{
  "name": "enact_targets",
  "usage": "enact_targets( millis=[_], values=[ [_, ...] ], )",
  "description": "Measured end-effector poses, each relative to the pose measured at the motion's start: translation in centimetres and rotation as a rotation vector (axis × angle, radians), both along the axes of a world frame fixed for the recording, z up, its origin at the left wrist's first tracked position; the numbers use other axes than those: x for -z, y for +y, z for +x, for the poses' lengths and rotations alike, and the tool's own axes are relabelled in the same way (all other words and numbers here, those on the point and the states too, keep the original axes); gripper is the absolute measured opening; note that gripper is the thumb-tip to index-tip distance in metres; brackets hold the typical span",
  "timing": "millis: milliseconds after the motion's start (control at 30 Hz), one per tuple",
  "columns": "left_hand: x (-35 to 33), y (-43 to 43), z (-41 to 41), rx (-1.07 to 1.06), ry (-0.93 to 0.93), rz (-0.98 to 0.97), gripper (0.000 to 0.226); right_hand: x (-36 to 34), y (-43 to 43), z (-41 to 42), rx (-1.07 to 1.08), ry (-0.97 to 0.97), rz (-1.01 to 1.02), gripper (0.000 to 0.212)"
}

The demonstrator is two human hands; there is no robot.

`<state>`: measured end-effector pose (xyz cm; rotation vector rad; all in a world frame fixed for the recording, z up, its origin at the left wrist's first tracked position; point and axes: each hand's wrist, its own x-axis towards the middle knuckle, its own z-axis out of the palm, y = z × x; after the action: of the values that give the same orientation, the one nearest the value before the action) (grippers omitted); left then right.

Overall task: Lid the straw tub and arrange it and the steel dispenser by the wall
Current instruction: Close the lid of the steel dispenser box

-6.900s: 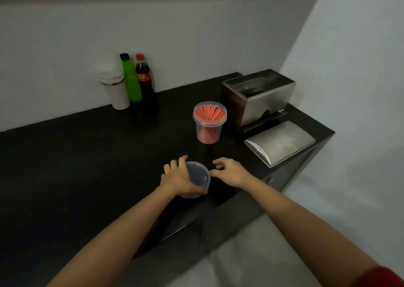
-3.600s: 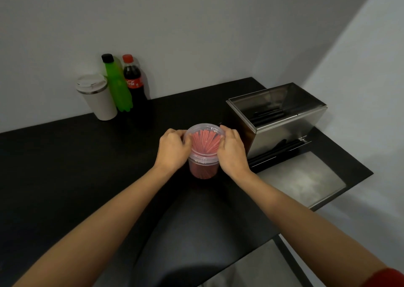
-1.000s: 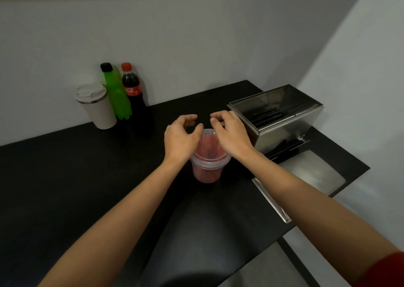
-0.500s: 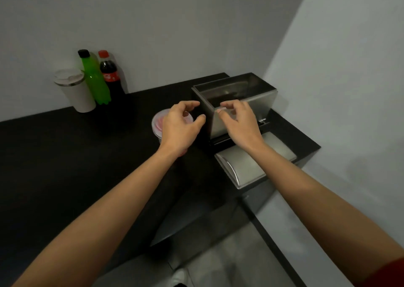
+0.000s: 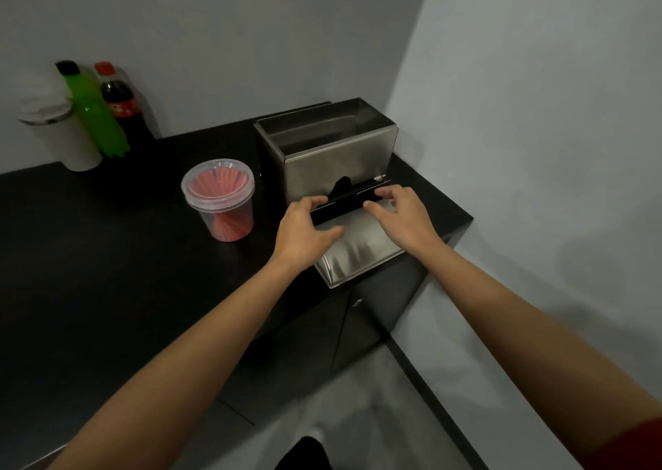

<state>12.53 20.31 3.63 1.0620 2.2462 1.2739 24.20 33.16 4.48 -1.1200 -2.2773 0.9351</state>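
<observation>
- The straw tub [image 5: 219, 200] stands upright on the table [image 5: 107, 254], left of the steel dispenser [image 5: 329, 154] and just beside it without touching. Its clear lid [image 5: 217, 180] is seated on the rim, so I judge the lidding step done.
- The tub's long axis is vertical. The red straws inside stand on end and point up at the lid.
- My left hand [image 5: 304, 235] rests at the front left of the dispenser with the fingers spread loosely. It touches the curved steel front cover [image 5: 358, 251] but grasps nothing.
- The step in hand, as I judge it, is to grip the dispenser so it can be moved to the wall. I should take its body with 1 hand on each side, low down, and slide it rather than lift it.
- The dispenser's long axis runs left to right, roughly along the table's front edge. Its open top faces up and its dispensing slot [image 5: 344, 199] faces me.
- My right hand [image 5: 401, 215] hovers at the front right, over the slot and cover, fingers extended and unclenched. It holds nothing.
- Risk: the front cover overhangs the table edge, so a pull toward me could tip the unit.
</observation>
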Motion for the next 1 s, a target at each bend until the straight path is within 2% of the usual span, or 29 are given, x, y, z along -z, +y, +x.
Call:
enact_targets(
  millis=[200,333,733,1000],
  values=[
    [2.8,2.2,-0.9,0.020,0.001,-0.222,0.073,1.9,4.1,-0.5,0.004,-0.130,-0.075,0.055],
    [3.8,3.5,-1.3,-0.005,0.037,-0.272,0.073,3.0,6.2,-0.9,0.004,-0.238,-0.081,0.060],
    [5.2,2.9,0.0,-0.087,0.124,-0.241,0.088,4.7,10.8,-0.2,0.005,-0.460,-0.192,0.072],
    [5.4,3.1,1.6,-0.218,0.002,-0.264,0.093,5.1,11.8,0.1,-0.015,-0.491,-0.200,0.072]
  ],
)
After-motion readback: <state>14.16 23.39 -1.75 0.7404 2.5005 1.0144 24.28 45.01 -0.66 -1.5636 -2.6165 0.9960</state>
